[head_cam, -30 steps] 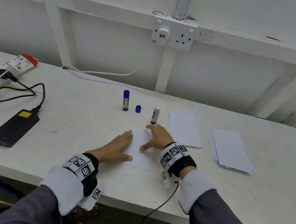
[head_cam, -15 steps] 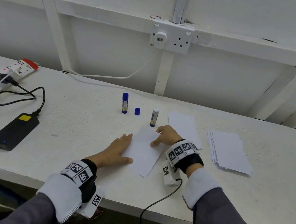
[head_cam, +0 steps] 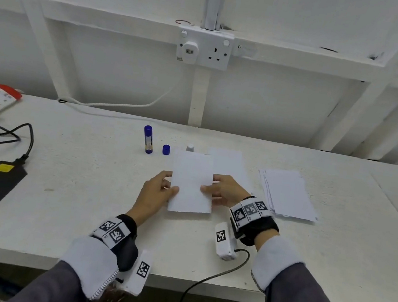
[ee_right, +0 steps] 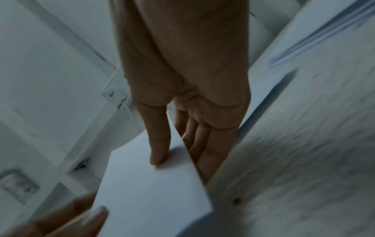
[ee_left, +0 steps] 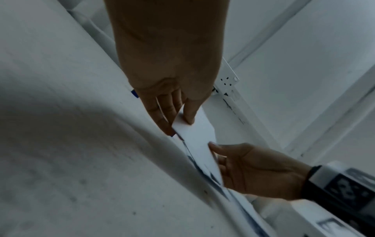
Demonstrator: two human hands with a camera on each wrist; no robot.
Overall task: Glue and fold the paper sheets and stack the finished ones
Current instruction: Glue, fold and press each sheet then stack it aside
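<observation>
Head view: folded paper sheet [head_cam: 192,181] at frame centre, lifted off white table [head_cam: 84,185], pinched thumb-over-fingers by left hand [head_cam: 157,191] and right hand [head_cam: 225,189] at its side edges. Light, floppy, creases easily; best held at the edges.

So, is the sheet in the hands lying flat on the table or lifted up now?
Lifted. The sheet is pinched at its side edges by the left hand and the right hand, thumbs on top, fingers under it, above the table.
</observation>
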